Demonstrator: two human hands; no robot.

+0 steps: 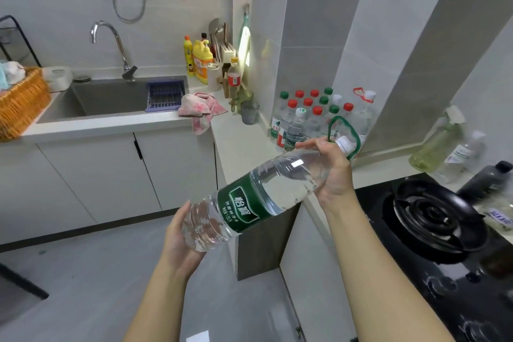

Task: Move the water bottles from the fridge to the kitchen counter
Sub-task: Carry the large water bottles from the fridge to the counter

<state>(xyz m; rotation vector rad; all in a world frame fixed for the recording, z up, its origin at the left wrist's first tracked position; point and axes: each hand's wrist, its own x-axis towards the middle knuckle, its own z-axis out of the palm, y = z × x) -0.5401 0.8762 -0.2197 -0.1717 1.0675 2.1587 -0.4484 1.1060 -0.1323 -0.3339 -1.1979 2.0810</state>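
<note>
Both forearms reach up from the bottom of the frame. At centre, the left hand (180, 233) cups the base of a big bottle (249, 203), while the right hand (333, 172) wraps its shoulder just below the white cap and green carry loop. It looks full and heavy, which likely explains the two-handed carry. The bottle is tilted in the air, cap toward the upper right, over the edge of the counter (238, 141). It aims at the other bottles (313, 114) massed in the corner, so set-down seems near. Its green label reads 怡寶, with 饮用纯净水 and 1.55 beneath. No fridge shows.
</note>
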